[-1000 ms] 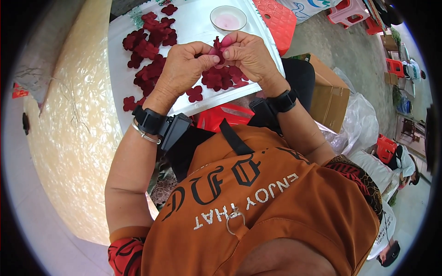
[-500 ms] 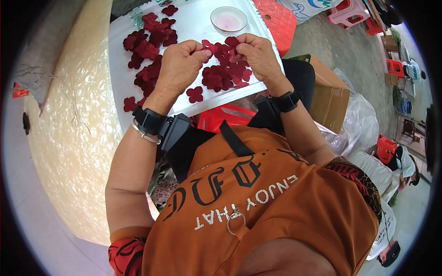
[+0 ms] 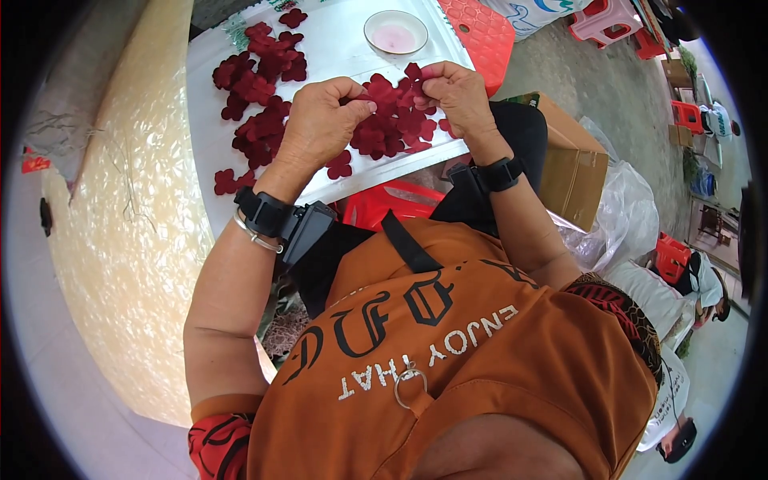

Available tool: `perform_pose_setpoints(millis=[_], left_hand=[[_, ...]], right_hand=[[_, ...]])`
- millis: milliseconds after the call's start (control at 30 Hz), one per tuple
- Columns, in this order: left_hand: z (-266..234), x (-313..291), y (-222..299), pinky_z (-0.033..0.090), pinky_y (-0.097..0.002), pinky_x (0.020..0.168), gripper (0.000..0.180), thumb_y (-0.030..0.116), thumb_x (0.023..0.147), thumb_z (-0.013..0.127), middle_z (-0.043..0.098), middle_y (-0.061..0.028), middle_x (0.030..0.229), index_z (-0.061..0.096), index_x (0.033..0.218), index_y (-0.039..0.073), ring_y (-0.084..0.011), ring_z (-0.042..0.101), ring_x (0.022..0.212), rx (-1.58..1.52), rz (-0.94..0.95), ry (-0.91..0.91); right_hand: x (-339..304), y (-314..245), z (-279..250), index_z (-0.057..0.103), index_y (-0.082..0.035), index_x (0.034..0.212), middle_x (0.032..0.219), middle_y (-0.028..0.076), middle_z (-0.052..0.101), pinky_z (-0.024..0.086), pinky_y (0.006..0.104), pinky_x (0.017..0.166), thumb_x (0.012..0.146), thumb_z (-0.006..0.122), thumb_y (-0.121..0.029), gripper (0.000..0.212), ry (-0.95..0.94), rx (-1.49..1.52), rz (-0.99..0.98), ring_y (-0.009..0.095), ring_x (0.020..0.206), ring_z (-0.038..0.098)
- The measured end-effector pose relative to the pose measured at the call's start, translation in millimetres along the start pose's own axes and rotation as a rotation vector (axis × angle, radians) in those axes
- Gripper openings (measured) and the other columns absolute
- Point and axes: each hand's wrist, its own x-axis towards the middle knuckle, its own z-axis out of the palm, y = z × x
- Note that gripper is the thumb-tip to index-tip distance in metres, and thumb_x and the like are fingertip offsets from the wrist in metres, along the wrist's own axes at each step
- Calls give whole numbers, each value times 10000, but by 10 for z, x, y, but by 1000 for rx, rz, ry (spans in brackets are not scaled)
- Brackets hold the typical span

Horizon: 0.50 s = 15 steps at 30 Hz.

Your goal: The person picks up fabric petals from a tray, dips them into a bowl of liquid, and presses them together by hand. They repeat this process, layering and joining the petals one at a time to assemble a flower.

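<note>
Over a white board (image 3: 330, 50), my left hand (image 3: 322, 120) is closed in a pinch. A bit of dark red flower petal piece shows at its thumb and fingertips, mostly hidden by them. My right hand (image 3: 460, 100) pinches another dark red petal piece (image 3: 414, 74) between thumb and fingers. Between and below my hands lies a loose heap of flower-shaped red petal pieces (image 3: 380, 136). A single red piece (image 3: 339, 165) lies near the board's front edge, below my left hand. More red petal pieces (image 3: 256, 88) are spread along the board's left side.
Beyond my hands stands a shallow white bowl (image 3: 395, 34) with pinkish contents. A red plastic stool (image 3: 484, 40) adjoins the board's right side. An open cardboard box (image 3: 572, 180) and clear plastic bag (image 3: 628, 208) are on the right. A cream patterned surface (image 3: 136, 240) lies left.
My hands have moved slightly apart, the right one to the right. The piece at my left fingertips is lower and more hidden now.
</note>
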Motion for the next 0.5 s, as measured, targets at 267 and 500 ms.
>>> perform_pose_setpoints(millis=[267,500], left_hand=[[10,-59,124,427,-206,551,137,70,764,635,590,-10,700,630,876,-8,-60,490,602,150,-101,-149],[-8,-39,95,458,-217,620,239,64,761,623,630,-61,834,608,987,-12,-88,551,669,164,33,-138]], right_hand=[[5,-4,-71,587,43,916,752,90,628,527,251,573,747,592,51,170,-88,-30,-35,157,628,621],[127,123,-286,598,36,909,739,95,633,496,234,540,709,650,-21,215,42,-563,-167,145,612,610]])
